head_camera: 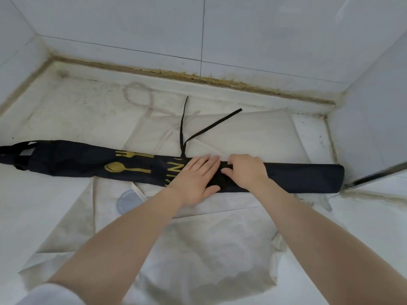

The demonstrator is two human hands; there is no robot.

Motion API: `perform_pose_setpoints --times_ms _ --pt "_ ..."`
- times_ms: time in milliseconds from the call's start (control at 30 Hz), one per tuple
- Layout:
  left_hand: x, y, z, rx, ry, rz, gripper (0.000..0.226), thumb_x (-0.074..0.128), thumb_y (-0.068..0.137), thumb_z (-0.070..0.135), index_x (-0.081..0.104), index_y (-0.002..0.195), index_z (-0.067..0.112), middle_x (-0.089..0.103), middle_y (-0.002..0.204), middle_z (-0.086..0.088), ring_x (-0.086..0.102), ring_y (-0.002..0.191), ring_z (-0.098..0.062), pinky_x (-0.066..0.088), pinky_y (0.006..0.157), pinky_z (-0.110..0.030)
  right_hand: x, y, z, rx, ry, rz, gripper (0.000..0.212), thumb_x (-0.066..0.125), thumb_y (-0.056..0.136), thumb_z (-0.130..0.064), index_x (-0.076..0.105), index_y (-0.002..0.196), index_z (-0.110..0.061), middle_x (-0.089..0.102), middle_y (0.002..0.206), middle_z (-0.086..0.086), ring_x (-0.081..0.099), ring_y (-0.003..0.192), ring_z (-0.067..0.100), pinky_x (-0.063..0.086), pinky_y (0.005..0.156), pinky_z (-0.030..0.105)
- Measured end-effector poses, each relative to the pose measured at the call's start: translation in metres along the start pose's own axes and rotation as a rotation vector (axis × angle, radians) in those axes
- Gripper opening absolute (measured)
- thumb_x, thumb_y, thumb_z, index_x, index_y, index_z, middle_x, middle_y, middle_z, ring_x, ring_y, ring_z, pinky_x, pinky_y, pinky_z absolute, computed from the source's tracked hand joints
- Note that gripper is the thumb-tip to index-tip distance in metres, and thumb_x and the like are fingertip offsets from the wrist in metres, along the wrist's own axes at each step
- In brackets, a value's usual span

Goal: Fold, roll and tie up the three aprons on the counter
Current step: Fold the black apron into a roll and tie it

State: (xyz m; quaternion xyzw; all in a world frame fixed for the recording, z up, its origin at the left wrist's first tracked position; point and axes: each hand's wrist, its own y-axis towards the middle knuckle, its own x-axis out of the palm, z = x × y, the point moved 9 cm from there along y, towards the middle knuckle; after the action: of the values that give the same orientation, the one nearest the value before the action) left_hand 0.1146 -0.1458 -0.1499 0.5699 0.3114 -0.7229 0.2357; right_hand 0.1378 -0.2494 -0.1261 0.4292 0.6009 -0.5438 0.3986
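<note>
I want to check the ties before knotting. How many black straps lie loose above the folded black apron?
2. One thin black strap runs almost straight up from the folded black apron; another black strap slants right.

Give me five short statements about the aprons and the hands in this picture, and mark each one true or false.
1. The black apron is folded into a long narrow strip across the counter. True.
2. The black apron lies on top of a white apron. True.
3. The left hand is lifted clear of the cloth. False: it lies flat on the black apron with straight fingers.
4. The black ties are knotted around the strip. False: they trail loose over the white apron toward the wall.
5. The right hand has curled fingers on the black apron. True.
</note>
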Motion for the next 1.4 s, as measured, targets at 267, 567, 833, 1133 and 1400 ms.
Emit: perform_pose_setpoints --times_ms 267,567,833,1133,1400 --pt "0.0 -0.002 -0.002 -0.042 -0.029 0.02 0.08 -0.001 0.082 0.055 0.007 0.15 0.015 0.005 0.158 0.001 0.002 0.146 -0.017 -0.01 0.114 -0.027 -0.007 -0.042 0.132 0.122 -0.01 -0.102 0.017 0.046 0.096 -0.031 0.06 0.103 -0.024 0.062 0.108 -0.001 0.056 0.101 0.02 0.04 0.085 0.031" --pt "-0.035 0.068 0.083 0.006 -0.071 0.171 0.043 0.04 0.096 0.026 0.04 0.136 0.013 0.039 0.14 -0.006 0.035 0.129 -0.026 0.014 0.111 -0.036 -0.004 -0.031 0.14 0.054 -0.02 0.011 0.025 0.034 0.101 -0.024 0.055 0.106 -0.011 0.061 0.105 0.007 0.057 0.094 0.026 0.038 0.07 0.033" --pt "-0.014 0.101 0.12 0.006 -0.295 0.155 0.037 0.045 0.096 0.039 0.048 0.12 0.011 0.034 0.139 -0.001 0.027 0.13 -0.018 0.013 0.106 -0.028 -0.007 -0.031 0.15 0.096 -0.111 0.123 0.033 0.042 0.097 -0.039 0.053 0.118 -0.016 0.051 0.122 0.006 0.045 0.115 0.026 0.033 0.095 0.035" --pt "-0.012 0.1 0.121 -0.042 -0.266 0.092 0.049 0.049 0.092 0.046 0.039 0.134 0.023 0.029 0.14 0.003 0.023 0.134 -0.015 0.009 0.11 -0.026 -0.016 -0.055 0.215 0.273 -0.028 0.16 0.032 0.046 0.097 -0.035 0.051 0.117 -0.01 0.048 0.121 0.01 0.046 0.111 0.028 0.036 0.095 0.035" --pt "-0.015 0.107 0.127 -0.062 -0.042 0.041 0.056 0.038 0.094 0.051 0.02 0.146 0.041 0.025 0.14 -0.003 0.02 0.131 -0.022 0.015 0.11 -0.036 -0.022 -0.046 0.224 0.349 0.243 -0.025 0.039 0.057 0.087 -0.026 0.038 0.057 -0.009 0.041 0.059 0.004 0.043 0.055 0.02 0.03 0.048 0.026"
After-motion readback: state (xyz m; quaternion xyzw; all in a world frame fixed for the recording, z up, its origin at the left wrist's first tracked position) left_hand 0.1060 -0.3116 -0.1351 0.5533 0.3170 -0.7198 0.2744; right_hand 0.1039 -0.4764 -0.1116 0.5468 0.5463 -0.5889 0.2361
